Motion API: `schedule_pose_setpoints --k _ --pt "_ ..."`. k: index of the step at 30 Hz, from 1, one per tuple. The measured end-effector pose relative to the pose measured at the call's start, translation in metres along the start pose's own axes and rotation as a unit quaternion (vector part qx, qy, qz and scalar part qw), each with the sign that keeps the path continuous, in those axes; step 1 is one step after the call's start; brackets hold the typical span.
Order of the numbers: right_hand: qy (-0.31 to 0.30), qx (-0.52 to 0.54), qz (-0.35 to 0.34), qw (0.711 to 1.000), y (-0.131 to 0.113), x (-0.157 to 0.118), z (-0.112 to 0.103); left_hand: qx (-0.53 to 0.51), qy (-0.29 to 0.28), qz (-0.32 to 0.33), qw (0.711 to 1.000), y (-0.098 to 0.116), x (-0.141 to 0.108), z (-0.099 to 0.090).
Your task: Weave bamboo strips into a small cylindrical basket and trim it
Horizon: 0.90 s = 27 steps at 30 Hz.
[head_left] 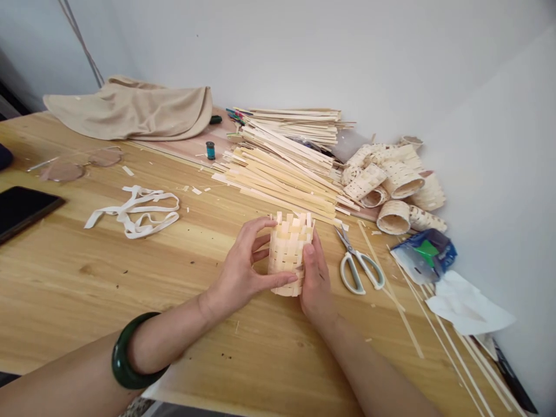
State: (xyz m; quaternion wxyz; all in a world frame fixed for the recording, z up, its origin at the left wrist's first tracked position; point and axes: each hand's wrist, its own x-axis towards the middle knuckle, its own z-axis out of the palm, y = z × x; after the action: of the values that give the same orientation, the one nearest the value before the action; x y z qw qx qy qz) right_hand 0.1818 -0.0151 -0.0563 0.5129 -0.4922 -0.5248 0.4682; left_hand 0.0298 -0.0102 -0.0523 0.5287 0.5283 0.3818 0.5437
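A small woven cylinder point(286, 252) of pale flat strips stands upright between my hands, with short strip ends sticking up around its top rim. My left hand point(249, 263) holds it from the left, thumb across the lower front and a fingertip at the upper edge. Around its right side my right hand point(317, 278) is closed, thumb pressed on the front; the other fingers are mostly hidden behind. White-handled scissors point(359, 263) lie just right of my right hand, blades pointing away.
Bundles of flat strips point(282, 174) lie behind the cylinder. Several finished-looking woven tubes point(393, 217) are heaped at the right by the wall. White tape point(147, 208), glasses point(78, 165), a phone point(26, 211), a thread spool point(211, 150) and beige cloth point(134, 110) lie leftward. Loose strips point(438, 324) run along the right.
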Motion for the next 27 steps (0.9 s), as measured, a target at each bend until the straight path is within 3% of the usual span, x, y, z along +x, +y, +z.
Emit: schedule_pose_setpoints --k 3,8,13,19,27 --pt "0.044 0.038 -0.012 0.998 -0.0001 0.002 0.0021 0.003 -0.02 0.007 1.0 -0.0053 0.0016 0.0003" --pt "0.068 -0.035 -0.039 0.996 -0.0049 0.0031 0.002 0.036 -0.032 0.049 0.998 -0.0045 -0.0015 0.0026" --pt "0.018 -0.103 -0.087 0.991 -0.0056 -0.0021 -0.0006 0.094 -0.047 0.085 0.991 -0.0005 -0.0036 0.0014" --pt "0.017 -0.128 -0.158 0.979 -0.0054 -0.0021 -0.0023 0.087 -0.03 0.071 0.993 0.0003 -0.0018 -0.0011" --pt "0.044 -0.093 -0.14 0.985 -0.0004 -0.0016 -0.0027 -0.017 -0.034 -0.004 0.999 0.002 0.0008 0.002"
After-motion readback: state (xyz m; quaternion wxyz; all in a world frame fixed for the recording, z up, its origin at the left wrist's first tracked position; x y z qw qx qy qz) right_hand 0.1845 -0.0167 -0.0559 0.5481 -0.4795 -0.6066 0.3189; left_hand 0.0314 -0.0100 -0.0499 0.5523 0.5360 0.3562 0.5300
